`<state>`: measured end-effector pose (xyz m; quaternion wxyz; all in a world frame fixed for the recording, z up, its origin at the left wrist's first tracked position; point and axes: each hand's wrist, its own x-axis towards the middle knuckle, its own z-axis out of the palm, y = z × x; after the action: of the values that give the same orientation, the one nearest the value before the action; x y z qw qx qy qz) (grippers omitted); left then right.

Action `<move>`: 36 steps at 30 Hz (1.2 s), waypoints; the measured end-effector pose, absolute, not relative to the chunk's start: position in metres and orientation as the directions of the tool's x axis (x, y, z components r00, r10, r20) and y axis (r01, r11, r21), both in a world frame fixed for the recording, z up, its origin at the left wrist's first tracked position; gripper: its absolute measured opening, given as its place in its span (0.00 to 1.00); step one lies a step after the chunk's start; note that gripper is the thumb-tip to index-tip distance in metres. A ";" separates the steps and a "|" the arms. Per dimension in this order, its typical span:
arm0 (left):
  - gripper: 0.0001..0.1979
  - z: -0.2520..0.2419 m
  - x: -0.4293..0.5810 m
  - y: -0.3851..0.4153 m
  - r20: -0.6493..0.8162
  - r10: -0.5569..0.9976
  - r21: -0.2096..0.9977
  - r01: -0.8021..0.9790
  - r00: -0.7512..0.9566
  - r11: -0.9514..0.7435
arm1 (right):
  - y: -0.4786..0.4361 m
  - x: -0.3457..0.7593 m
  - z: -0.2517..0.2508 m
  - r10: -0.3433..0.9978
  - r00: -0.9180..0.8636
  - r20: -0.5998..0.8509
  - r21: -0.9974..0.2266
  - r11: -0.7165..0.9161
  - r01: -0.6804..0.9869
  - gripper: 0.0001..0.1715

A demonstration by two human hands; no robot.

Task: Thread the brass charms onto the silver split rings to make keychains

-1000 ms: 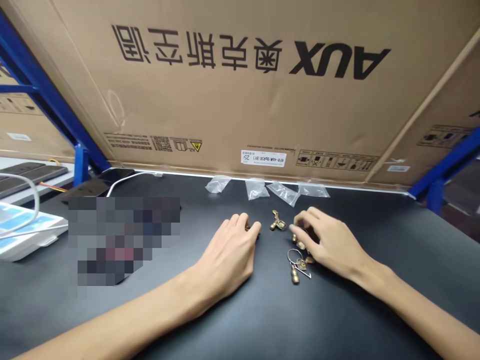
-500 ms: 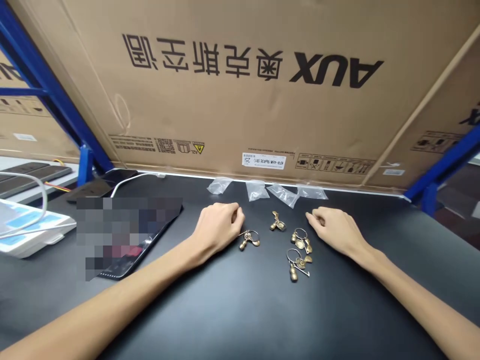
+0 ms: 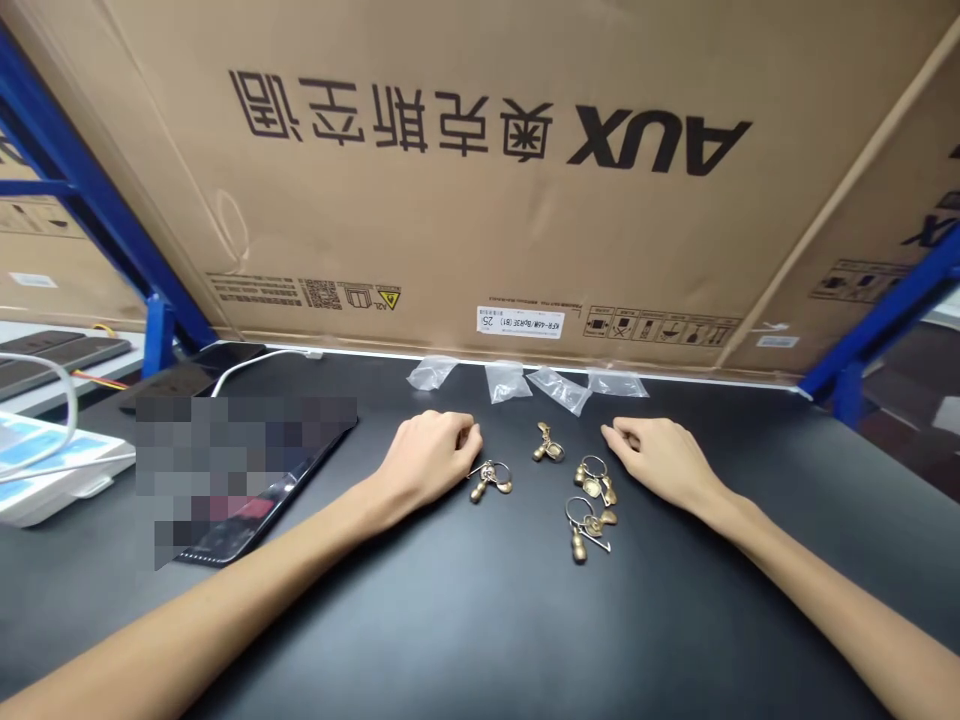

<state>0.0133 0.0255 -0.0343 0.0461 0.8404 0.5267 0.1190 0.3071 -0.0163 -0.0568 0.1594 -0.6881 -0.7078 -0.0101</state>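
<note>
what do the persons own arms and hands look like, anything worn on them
The left forearm and right forearm are bare, with no sleeves in view. The left hand and right hand wear no gloves, and no ring, watch or bracelet shows.

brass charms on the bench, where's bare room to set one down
Free: the black benchtop below the brass charms, right of the left forearm. Crowded: the charms between the left hand and right hand, up to the plastic bags.

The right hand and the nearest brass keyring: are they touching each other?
Apart: the head view plainly shows black tabletop between the right hand and the brass keyring.
</note>
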 end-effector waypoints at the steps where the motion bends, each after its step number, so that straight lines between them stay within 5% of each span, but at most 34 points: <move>1: 0.19 -0.034 0.014 0.026 0.150 0.897 0.210 0.873 0.416 -0.441 | -0.016 0.307 -0.057 0.971 -0.001 0.238 -0.205 0.051 0.977 0.25; 36: 0.19 -0.032 0.012 0.024 0.159 0.892 0.271 0.850 0.423 -0.451 | -0.017 0.307 -0.058 0.970 -0.001 0.242 -0.206 0.053 0.977 0.25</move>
<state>0.0124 0.0239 -0.0323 0.0747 0.8402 0.5184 0.1406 0.3072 -0.0173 -0.0575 0.1607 -0.6881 -0.7075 -0.0108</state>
